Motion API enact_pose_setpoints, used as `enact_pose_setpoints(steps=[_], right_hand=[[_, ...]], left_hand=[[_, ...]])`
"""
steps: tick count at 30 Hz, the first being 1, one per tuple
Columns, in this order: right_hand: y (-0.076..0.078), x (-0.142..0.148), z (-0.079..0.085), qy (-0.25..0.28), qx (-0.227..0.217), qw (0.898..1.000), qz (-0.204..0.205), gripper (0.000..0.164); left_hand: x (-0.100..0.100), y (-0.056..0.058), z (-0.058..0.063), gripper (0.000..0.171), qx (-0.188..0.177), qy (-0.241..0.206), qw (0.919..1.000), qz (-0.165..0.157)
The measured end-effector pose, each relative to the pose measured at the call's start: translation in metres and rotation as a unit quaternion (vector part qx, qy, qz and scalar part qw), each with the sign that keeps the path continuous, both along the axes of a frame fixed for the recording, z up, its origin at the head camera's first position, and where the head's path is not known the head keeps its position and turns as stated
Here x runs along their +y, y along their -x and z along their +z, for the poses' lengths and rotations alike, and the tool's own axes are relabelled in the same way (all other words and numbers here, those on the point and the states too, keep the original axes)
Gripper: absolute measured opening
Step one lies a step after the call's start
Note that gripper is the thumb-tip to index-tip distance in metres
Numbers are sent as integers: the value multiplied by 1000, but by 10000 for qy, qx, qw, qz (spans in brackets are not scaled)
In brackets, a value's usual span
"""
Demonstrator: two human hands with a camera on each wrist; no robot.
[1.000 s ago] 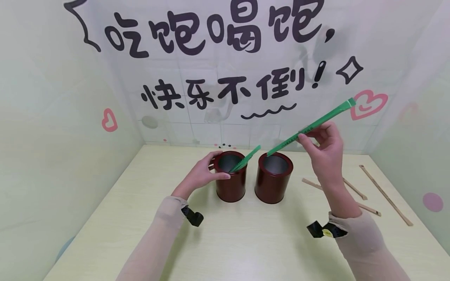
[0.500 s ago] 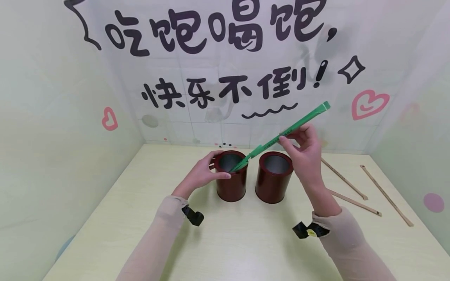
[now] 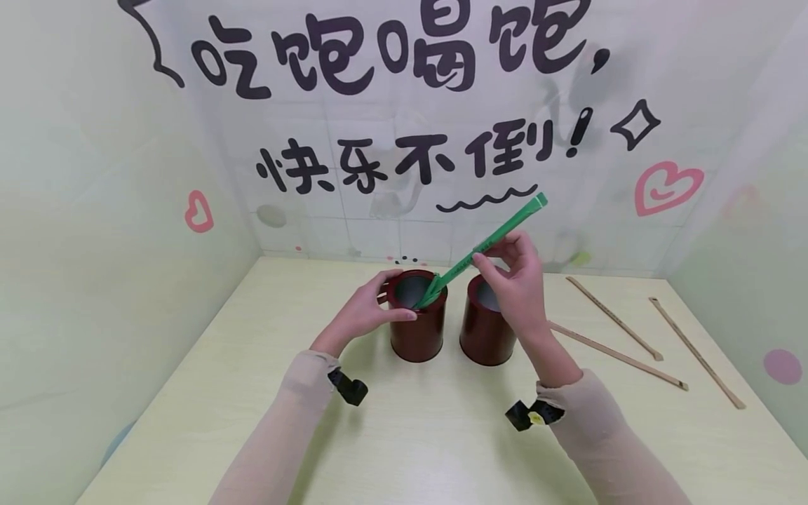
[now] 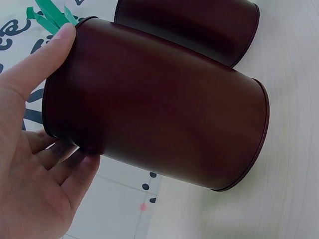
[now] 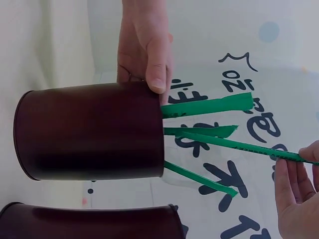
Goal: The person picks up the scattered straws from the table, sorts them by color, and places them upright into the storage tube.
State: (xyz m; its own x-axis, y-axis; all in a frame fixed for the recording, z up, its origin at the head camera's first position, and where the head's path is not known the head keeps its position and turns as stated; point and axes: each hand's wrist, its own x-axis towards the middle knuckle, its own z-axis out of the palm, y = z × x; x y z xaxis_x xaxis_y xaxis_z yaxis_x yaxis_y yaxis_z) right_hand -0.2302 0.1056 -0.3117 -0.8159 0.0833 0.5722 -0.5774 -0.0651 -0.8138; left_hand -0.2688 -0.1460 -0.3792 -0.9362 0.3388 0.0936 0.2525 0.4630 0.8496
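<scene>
Two dark red-brown cylindrical canisters stand side by side, tops open. My left hand (image 3: 366, 308) holds the left canister (image 3: 416, 337) at its rim, thumb in front and fingers behind. My right hand (image 3: 520, 287) pinches a long flat green stick (image 3: 519, 219) with printed characters near its middle. This stick slants down to the left, its lower end at the left canister's mouth. In the right wrist view, other green sticks (image 5: 209, 105) jut from that mouth beside the held one. My right hand overlaps the upper part of the right canister (image 3: 486, 340) in the head view.
On the right side of the pale wooden table (image 3: 416, 435) lie several thin brown sticks: one long stick (image 3: 697, 354) at the far right, another stick (image 3: 615, 319) farther back. White walls rise behind and beside, the back wall (image 3: 366, 231) with large black lettering.
My right hand has moved left and slightly down with the green stick, bringing its lower end from above the right canister to the left canister's mouth. My left hand stays on the rim.
</scene>
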Motion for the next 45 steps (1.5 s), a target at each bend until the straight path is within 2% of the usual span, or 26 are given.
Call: enact_pose_setpoints(steps=[8,21,29,37,45], right_hand=[[6,-7,-11,-328,-248,9992,26,22],[5,-15,-25,-1011,-414,9939,131,27],[3,-17,-27,-1718,-424,9840,186,27],[1,-14,-25,-2154,-411,9754,202,31],[-2,-2,-23,-1996,-537,9782,207,35]], left_hand=[[0,0,0,85,-11,54,10000,26],[2,1,0,83,48,-54,10000,-44],[2,-1,1,83,21,-94,9999,-41],[2,0,2,83,60,-38,10000,-53],[2,0,2,84,49,-24,10000,-50]])
